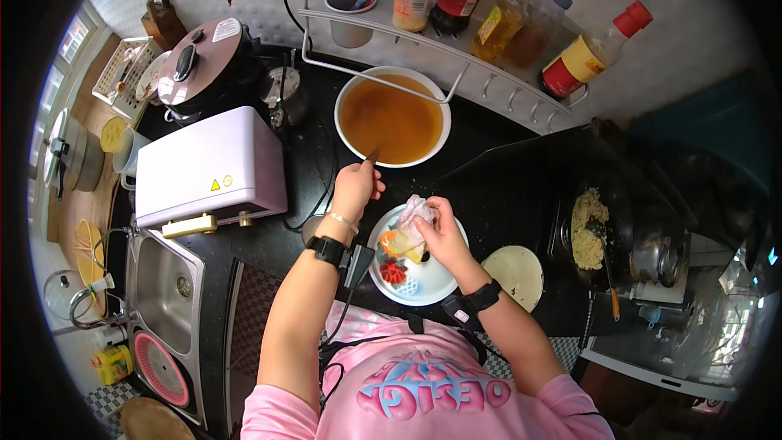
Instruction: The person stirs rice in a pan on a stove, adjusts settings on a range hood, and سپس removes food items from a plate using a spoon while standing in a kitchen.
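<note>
My left hand (357, 184) is closed around a thin dark handle (372, 156) at the near rim of a white bowl (447, 134). Orange-brown liquid (394, 113) fills much of that bowl, and whatever lies below its surface is hidden. Over a round white plate (437, 292) with printed fruit and flowers, my right hand (449, 235) grips a crumpled pale pink cloth (416, 215). The cloth's lower end looks yellowish and hangs over the plate's decorated part; I cannot tell whether it touches.
To the left stand a white countertop appliance (204, 165) and a steel sink (165, 293). A cream dish (516, 275) sits right of the plate. Further right, a wok (620, 214) holds fried rice (588, 238). A wire rack (391, 24) with bottles overhangs the bowl.
</note>
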Motion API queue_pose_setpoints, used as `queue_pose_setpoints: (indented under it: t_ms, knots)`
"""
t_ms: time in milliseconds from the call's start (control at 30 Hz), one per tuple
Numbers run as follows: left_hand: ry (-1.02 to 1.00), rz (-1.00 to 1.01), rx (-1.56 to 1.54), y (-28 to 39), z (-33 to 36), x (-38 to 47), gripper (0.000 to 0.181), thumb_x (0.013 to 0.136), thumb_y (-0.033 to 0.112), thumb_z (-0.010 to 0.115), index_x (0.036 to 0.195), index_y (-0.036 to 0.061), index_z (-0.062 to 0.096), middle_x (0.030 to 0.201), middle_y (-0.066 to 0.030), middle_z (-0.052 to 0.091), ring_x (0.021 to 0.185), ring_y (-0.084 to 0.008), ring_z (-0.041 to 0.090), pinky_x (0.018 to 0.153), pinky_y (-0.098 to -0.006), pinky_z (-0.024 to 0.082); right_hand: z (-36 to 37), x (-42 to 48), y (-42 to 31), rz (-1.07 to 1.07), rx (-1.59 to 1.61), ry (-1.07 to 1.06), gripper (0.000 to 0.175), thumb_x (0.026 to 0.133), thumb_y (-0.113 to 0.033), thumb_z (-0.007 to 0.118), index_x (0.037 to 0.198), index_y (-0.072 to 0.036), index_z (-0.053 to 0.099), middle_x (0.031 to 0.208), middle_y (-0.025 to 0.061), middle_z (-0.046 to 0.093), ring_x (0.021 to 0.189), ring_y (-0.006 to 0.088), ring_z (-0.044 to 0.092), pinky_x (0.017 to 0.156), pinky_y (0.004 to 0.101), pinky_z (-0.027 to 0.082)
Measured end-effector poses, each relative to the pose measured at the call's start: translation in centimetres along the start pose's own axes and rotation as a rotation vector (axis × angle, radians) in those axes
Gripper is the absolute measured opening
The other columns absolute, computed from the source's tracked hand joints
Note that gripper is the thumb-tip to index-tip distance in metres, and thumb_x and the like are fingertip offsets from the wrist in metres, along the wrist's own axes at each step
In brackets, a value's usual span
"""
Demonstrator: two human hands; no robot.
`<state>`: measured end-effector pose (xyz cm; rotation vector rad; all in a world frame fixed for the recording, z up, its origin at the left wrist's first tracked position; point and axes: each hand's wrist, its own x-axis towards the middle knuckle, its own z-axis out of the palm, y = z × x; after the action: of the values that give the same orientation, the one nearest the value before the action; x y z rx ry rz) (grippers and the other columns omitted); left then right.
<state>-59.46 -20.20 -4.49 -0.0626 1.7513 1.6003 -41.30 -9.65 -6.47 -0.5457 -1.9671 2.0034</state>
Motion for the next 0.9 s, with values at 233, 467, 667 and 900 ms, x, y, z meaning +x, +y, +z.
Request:
queue_pose_setpoints:
  t_ms: [233,467,667,900]
  knots:
    - [0.030,0.099,0.028,0.4,0.5,-2.2,0.032,0.095,0.023,0.045,0.076,0.0014,0.059,0.061,-0.0082,0.062,0.045,-0.0153,0.053,0.045,-0.0260,0.041,1.0,2.9,-0.8,-0.023,-0.071,0.024,0.044,0.088,0.000,0.062,0.128,-0.003,0.044,0.119,0.0108,0.056,0.111,0.0185,0.056,0.097,0.0304,0.044]
    - [0.050,-0.033,-0.030,1.9,0.3,-1.9,0.032,0.091,0.025,0.046,0.072,0.0034,0.059,0.059,-0.0082,0.063,0.042,-0.0130,0.050,0.041,-0.0256,0.035,2.4,4.4,-1.0,-0.041,-0.008,0.023,0.044,0.088,-0.002,0.063,0.129,-0.003,0.047,0.118,0.0108,0.059,0.112,0.0188,0.057,0.098,0.0310,0.044]
    - [0.094,-0.002,-0.100,1.8,0.6,-4.7,0.031,0.091,0.023,0.045,0.073,0.0031,0.059,0.059,-0.0087,0.063,0.041,-0.0131,0.049,0.039,-0.0254,0.033,1.9,4.7,-2.3,-0.167,-0.271,0.079,0.044,0.087,-0.001,0.062,0.129,-0.003,0.051,0.118,0.0143,0.062,0.111,0.0236,0.060,0.096,0.0319,0.046]
    - [0.011,0.011,-0.198,-0.7,0.9,-7.9,0.027,0.094,0.018,0.046,0.077,0.0023,0.058,0.061,-0.0084,0.062,0.046,-0.0135,0.052,0.044,-0.0236,0.040,2.2,5.5,-4.0,-0.247,-0.362,-0.007,0.036,0.084,-0.002,0.062,0.120,-0.004,0.060,0.112,0.0167,0.064,0.102,0.0320,0.064,0.088,0.0356,0.051]
